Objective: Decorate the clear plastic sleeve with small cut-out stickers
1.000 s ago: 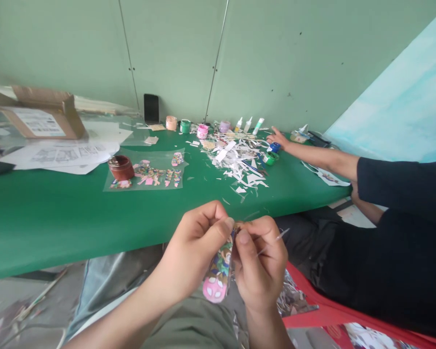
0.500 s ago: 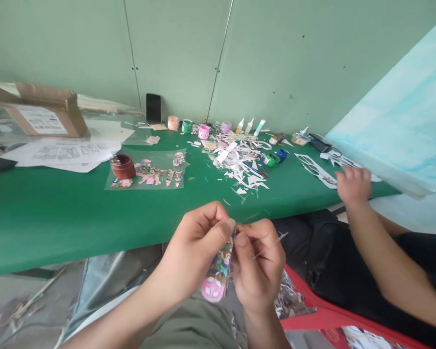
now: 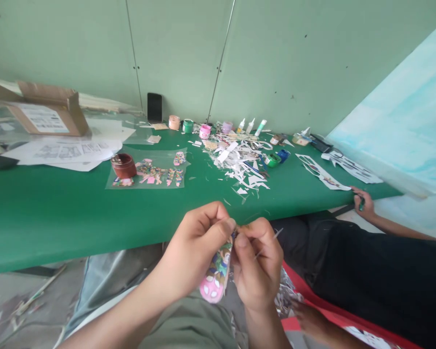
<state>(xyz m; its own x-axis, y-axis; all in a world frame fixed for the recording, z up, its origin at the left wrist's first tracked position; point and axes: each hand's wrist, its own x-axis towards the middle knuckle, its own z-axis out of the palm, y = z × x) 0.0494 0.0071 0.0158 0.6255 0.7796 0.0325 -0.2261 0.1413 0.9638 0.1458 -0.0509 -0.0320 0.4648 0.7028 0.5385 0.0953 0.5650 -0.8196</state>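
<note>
While both hands met above the person's lap, a painted strip [image 3: 217, 274] hung between them, just in front of the green table [image 3: 69, 213]'s near edge. Its long axis slanted: the rounded pink end with white spots pointed down toward the lap and slightly left, the narrower-looking end up and to the right, among the fingertips. The left hand [image 3: 199, 247] pinched that upper end between thumb and curled forefinger. The right hand [image 3: 258, 264] had thumb and forefinger pressed together beside the same end, though what lay between their tips was hidden; a thin pale sliver [image 3: 278, 233] ran between its fingers, tilted up to the right. Beyond, a clear plastic sheet [image 3: 160, 154] bore a red-brown jar [image 3: 124, 168] and colourful cutouts [image 3: 154, 174]. White paper scraps [image 3: 236, 157] lay heaped right of it, near an open green paint jar [image 3: 272, 160]. At far right, a co-worker's hand [image 3: 364, 203] gripped a dark tool.
</note>
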